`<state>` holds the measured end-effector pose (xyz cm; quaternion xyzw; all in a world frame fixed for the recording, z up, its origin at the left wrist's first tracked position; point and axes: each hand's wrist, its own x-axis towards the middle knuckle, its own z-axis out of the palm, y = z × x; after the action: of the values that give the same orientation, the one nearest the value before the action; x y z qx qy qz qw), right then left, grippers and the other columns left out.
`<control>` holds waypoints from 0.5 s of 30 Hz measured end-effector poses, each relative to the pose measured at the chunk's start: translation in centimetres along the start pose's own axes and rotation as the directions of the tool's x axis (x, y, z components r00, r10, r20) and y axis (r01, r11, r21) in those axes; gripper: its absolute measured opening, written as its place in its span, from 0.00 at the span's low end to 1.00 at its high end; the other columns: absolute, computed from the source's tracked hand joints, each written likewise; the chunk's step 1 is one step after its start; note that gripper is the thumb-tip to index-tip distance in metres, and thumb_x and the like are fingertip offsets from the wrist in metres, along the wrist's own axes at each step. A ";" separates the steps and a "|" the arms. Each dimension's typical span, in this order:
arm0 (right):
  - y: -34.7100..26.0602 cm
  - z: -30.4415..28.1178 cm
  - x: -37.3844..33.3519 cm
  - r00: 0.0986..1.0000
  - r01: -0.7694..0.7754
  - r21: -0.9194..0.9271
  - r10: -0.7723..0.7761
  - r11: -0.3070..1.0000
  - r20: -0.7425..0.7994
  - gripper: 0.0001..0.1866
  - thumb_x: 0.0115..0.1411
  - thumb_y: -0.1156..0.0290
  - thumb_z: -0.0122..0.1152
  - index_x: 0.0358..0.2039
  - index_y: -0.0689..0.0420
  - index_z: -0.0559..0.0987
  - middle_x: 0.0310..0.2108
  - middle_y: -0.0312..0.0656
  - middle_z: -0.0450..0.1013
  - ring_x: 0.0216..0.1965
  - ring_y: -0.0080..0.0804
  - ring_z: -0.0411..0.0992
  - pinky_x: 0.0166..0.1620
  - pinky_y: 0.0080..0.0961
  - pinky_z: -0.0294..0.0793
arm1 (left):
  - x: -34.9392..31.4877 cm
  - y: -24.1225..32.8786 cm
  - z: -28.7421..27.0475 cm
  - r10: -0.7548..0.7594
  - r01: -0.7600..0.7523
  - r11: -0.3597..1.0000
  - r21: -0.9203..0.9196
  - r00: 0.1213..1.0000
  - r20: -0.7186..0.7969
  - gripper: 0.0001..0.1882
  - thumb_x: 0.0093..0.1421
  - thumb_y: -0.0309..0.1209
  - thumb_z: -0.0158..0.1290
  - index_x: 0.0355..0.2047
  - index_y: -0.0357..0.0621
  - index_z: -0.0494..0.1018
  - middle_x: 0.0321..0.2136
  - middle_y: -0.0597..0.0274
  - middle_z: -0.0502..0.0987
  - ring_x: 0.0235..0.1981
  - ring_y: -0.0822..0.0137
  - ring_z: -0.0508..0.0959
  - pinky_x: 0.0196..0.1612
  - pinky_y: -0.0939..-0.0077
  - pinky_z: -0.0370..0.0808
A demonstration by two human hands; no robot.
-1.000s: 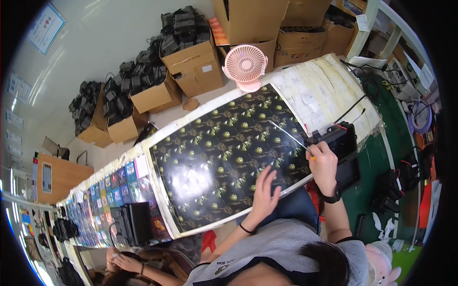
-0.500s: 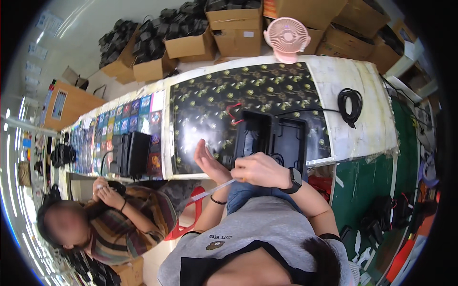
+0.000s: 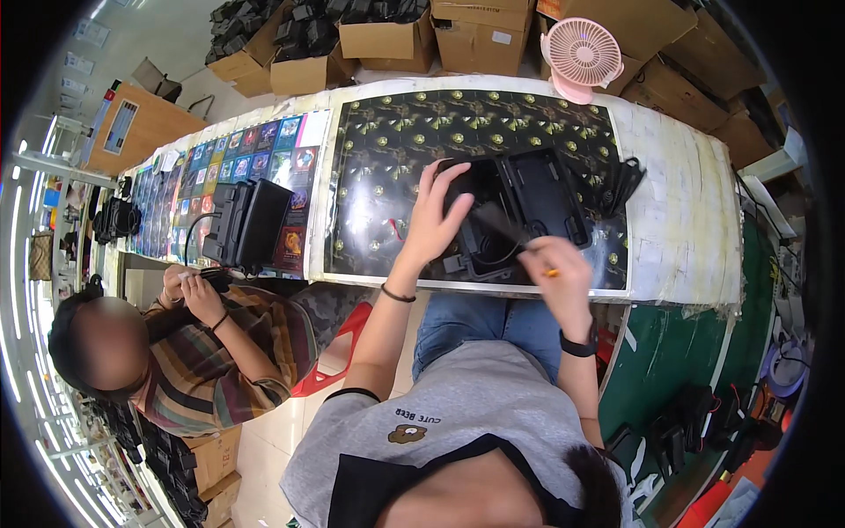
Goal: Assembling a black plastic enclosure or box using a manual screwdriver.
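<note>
An open black plastic case (image 3: 539, 189) lies on the dark patterned mat, its two halves side by side. Black cable (image 3: 495, 264) is coiled in the near part of the left half. My left hand (image 3: 433, 220) rests at the left half's rim, fingers stretched and thumb apart. Low over the case's near edge, my right hand (image 3: 565, 275) is closed round a slim tool (image 3: 503, 222). Its dark end points into the left half, and something orange shows by my fingers. Motion blurs the tool, so its kind is unclear.
A bundled black cable (image 3: 623, 185) lies right of the case. A pink fan (image 3: 583, 55) stands at the table's far edge. To the left, another black case (image 3: 251, 224) stands near a seated co-worker (image 3: 202, 378), whose hands hold something small. Cardboard boxes (image 3: 480, 40) line the back.
My hands have moved forward from the table's front edge to the case. The clear strip is out of my right hand, which now holds a tool. The case is turned, and the cable bundle sits nearer.
</note>
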<state>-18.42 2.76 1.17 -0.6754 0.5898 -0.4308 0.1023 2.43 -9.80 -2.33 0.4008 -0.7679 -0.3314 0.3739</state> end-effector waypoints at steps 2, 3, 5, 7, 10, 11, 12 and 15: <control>1.9 -1.5 -1.2 0.972 -0.144 -0.006 0.140 0.990 -0.187 0.16 0.50 0.80 0.71 0.20 0.59 0.69 0.30 0.43 0.77 0.31 0.36 0.76 0.36 0.27 0.74 | 0.3 0.0 1.4 -0.010 0.008 0.999 -0.033 0.998 -0.055 0.25 0.67 0.34 0.50 0.61 0.38 0.62 0.58 0.47 0.63 0.61 0.49 0.64 0.65 0.64 0.58; 3.2 -2.1 -2.4 0.942 -0.218 0.038 0.220 0.975 -0.255 0.17 0.52 0.80 0.70 0.20 0.59 0.67 0.29 0.42 0.77 0.30 0.32 0.74 0.36 0.25 0.73 | -0.1 -0.5 2.2 -0.091 0.076 0.993 -0.091 0.979 -0.183 0.24 0.67 0.35 0.49 0.61 0.38 0.62 0.56 0.48 0.63 0.60 0.50 0.65 0.64 0.64 0.60; 5.4 -2.5 -4.9 0.822 -0.356 0.227 0.420 0.906 -0.384 0.18 0.56 0.80 0.69 0.21 0.58 0.64 0.27 0.39 0.75 0.28 0.25 0.71 0.37 0.22 0.71 | -0.4 -0.1 3.7 -0.134 0.093 0.986 -0.139 0.935 -0.330 0.22 0.67 0.34 0.47 0.59 0.39 0.62 0.52 0.47 0.61 0.55 0.52 0.64 0.61 0.64 0.61; 7.4 -2.2 -7.4 0.681 -0.459 0.418 0.612 0.784 -0.401 0.15 0.61 0.77 0.65 0.24 0.58 0.65 0.27 0.37 0.74 0.28 0.19 0.70 0.32 0.18 0.70 | -1.8 0.9 4.7 -0.144 0.111 0.987 -0.116 0.930 -0.337 0.22 0.67 0.34 0.47 0.60 0.39 0.61 0.52 0.46 0.60 0.55 0.51 0.64 0.61 0.63 0.60; 4.6 -1.6 -7.5 0.617 -0.603 0.466 0.749 0.647 -0.243 0.14 0.63 0.74 0.62 0.25 0.58 0.66 0.28 0.39 0.74 0.25 0.19 0.71 0.26 0.16 0.68 | -4.3 1.2 5.7 -0.101 0.088 0.995 -0.052 0.922 -0.373 0.25 0.67 0.35 0.48 0.60 0.38 0.60 0.52 0.46 0.59 0.53 0.51 0.63 0.61 0.62 0.60; 4.5 -0.9 -7.9 0.629 -0.561 0.495 0.731 0.663 -0.265 0.13 0.64 0.72 0.61 0.26 0.59 0.67 0.29 0.40 0.75 0.23 0.19 0.71 0.22 0.14 0.66 | -5.1 1.2 5.8 -0.113 0.090 0.993 -0.078 0.923 -0.367 0.26 0.66 0.35 0.49 0.61 0.38 0.60 0.52 0.46 0.59 0.53 0.52 0.63 0.61 0.62 0.60; 4.4 -0.7 -7.9 0.626 -0.561 0.494 0.731 0.664 -0.270 0.13 0.64 0.72 0.61 0.26 0.59 0.67 0.29 0.40 0.75 0.23 0.19 0.71 0.22 0.14 0.66 | -5.5 1.2 5.8 -0.124 0.092 0.990 -0.104 0.924 -0.362 0.27 0.65 0.36 0.50 0.61 0.38 0.59 0.52 0.47 0.58 0.53 0.52 0.63 0.60 0.62 0.60; 2.9 -1.5 -7.2 0.637 -0.568 0.453 0.716 0.687 -0.286 0.15 0.60 0.71 0.66 0.26 0.59 0.67 0.29 0.39 0.74 0.23 0.23 0.69 0.26 0.19 0.67 | -6.4 1.9 4.6 -0.229 0.159 0.959 -0.235 0.923 -0.310 0.35 0.60 0.34 0.58 0.64 0.39 0.57 0.48 0.50 0.59 0.50 0.56 0.64 0.58 0.66 0.63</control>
<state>-21.02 8.88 -3.14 -0.2742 0.7216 -0.5954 0.2225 0.40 -2.48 -5.11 0.4848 -0.6115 -0.3716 0.5031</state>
